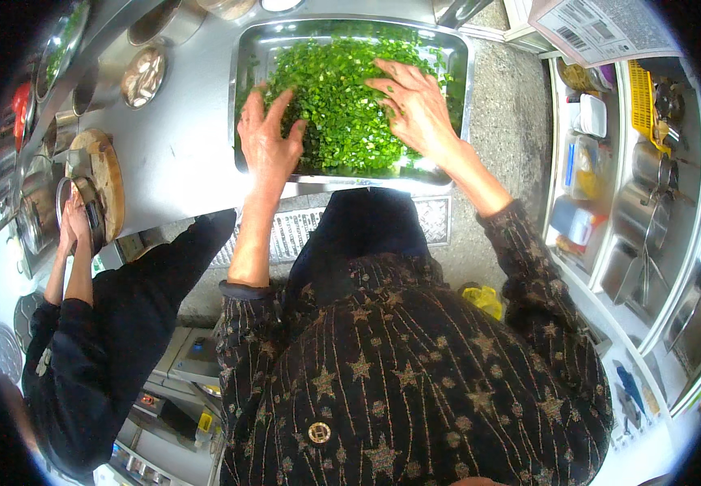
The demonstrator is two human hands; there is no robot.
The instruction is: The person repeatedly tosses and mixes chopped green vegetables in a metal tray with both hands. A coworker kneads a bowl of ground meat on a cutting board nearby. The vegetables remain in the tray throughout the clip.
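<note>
A deep rectangular stainless steel tray (469,91) holds a broad heap of chopped green onions (344,115). Over the left part of the tray is my left hand (270,133), its fingers spread and the tips at the edge of the heap, slightly blurred. My right hand (414,106) lies on the right side of the heap with fingers spread and fingertips among the green pieces. Neither hand shows a grip on anything; whether bits lie under the fingertips cannot be seen.
A co-worker (132,297) stands at the left, hands over a metal bowl (92,212) beside a round wooden board (114,176). A metal bowl of pale sliced food (143,78) and more pots line the counter (186,146). Shelves with pans (636,206) and a yellow basket (642,100) stand right.
</note>
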